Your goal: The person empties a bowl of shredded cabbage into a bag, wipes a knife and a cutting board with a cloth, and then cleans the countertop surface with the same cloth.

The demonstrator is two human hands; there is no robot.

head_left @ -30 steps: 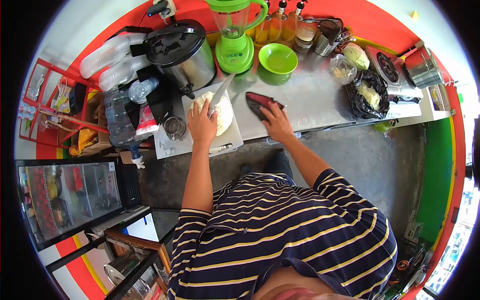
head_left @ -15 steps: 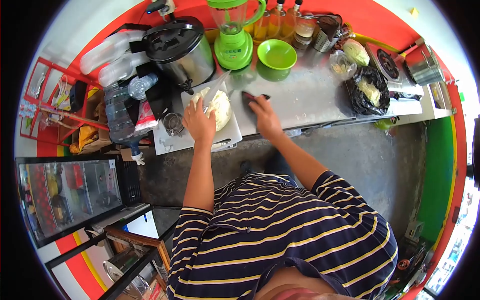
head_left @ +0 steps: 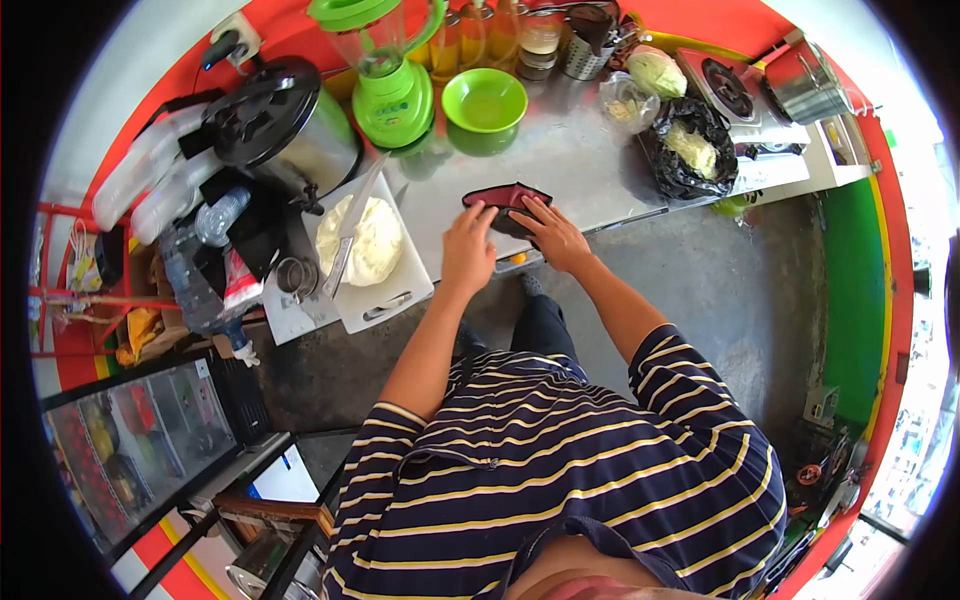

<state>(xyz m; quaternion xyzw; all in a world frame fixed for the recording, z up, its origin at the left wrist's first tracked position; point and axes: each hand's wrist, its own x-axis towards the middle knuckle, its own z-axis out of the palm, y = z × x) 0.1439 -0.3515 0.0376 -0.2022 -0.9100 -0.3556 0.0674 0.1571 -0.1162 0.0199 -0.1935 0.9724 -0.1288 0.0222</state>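
Observation:
Both my hands are at a flat, dark pouch-like piece with a maroon inner face (head_left: 507, 195), lying at the counter's front edge. My left hand (head_left: 468, 252) has its fingertips on the left end of it. Across its right part lie the fingers of my right hand (head_left: 558, 236), pressing or gripping its near flap. To the left, a pale cabbage (head_left: 375, 245) rests on a white cutting board (head_left: 412, 268). A long knife (head_left: 346, 245) lies across the cabbage, blade pointing away from me.
A green bowl (head_left: 485, 100) and a green blender (head_left: 392, 100) stand behind, beside a large steel pot with black lid (head_left: 265, 110). At the right are a black bag of shredded cabbage (head_left: 692, 150), a whole cabbage (head_left: 657, 73) and a stove (head_left: 728, 88). A glass (head_left: 296, 277) stands left.
My left hand has left the cabbage and knife and moved right to the dark maroon piece. That piece, earlier at my right hand alone, is now spread wider between both hands. The view has shifted.

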